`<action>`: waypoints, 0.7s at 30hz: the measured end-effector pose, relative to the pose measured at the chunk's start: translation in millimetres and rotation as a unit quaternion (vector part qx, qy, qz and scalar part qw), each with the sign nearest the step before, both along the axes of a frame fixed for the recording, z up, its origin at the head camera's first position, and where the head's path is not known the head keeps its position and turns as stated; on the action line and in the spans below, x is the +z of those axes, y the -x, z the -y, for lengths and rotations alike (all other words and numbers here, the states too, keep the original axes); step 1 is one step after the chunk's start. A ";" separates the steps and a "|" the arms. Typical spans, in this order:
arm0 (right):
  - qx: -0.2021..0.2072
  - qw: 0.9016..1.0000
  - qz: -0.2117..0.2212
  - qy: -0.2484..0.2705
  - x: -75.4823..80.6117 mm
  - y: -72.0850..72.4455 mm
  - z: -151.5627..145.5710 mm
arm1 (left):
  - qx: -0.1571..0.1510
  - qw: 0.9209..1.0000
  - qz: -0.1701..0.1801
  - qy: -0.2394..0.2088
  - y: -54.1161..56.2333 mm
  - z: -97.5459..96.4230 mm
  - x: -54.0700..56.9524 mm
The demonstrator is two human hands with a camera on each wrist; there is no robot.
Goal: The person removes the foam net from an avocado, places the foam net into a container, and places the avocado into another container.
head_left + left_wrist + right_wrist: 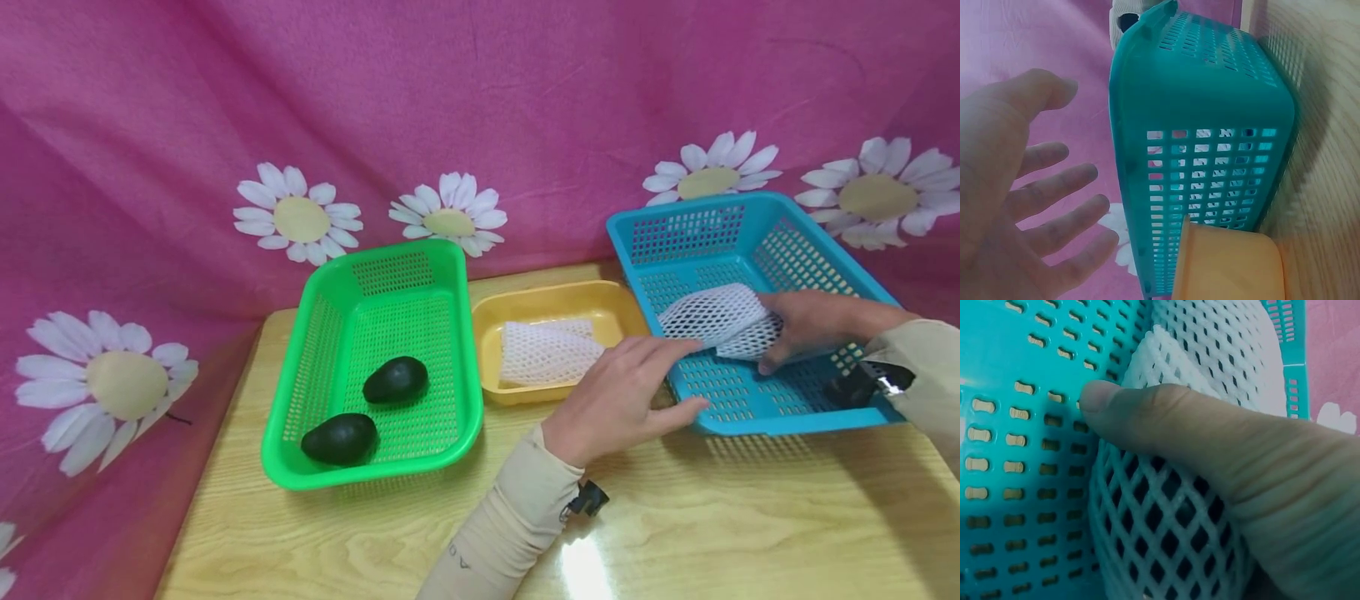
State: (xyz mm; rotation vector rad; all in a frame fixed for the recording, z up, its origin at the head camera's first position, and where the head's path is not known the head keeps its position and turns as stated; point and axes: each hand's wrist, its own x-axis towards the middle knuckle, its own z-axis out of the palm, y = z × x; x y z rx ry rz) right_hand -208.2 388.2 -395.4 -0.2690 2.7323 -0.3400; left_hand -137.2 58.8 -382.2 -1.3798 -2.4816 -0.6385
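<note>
My right hand [806, 321] reaches into the blue basket [720, 417] and holds a netted avocado [750, 337], dark through the mesh of its white foam sleeve. In the right wrist view, the thumb [1166, 419] lies across this sleeve. Beside it in the same basket is another white foam sleeve [708, 312]. My left hand [622, 396] hovers at the basket's near left rim, fingers spread and nothing in its grasp. The left wrist view shows its palm and fingers apart from the basket wall [1204, 87].
A green basket [277, 433] on the left holds two bare avocados [396, 381]. Between the baskets, a yellow tray [487, 321] contains flat white foam sleeves [551, 354]. All stand on a wooden table [360, 542] before a pink flowered cloth [525, 100].
</note>
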 end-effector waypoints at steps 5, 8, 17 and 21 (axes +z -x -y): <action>0.006 1.000 0.000 -0.006 -1.3 -0.7 -0.7 | -0.003 1.000 -0.009 -0.004 -0.3 -0.4 -1.6; 0.017 1.000 -0.013 -0.015 -1.1 -0.7 -1.6 | -0.005 1.000 -0.007 -0.003 0.4 -1.1 -3.5; 0.029 0.999 -0.008 -0.019 4.2 -1.3 -2.4 | -0.003 1.000 -0.002 -0.001 3.8 -1.2 -6.7; 0.027 0.999 -0.002 -0.018 7.1 -0.8 -1.9 | -0.001 1.000 0.001 -0.005 4.7 -0.2 -5.9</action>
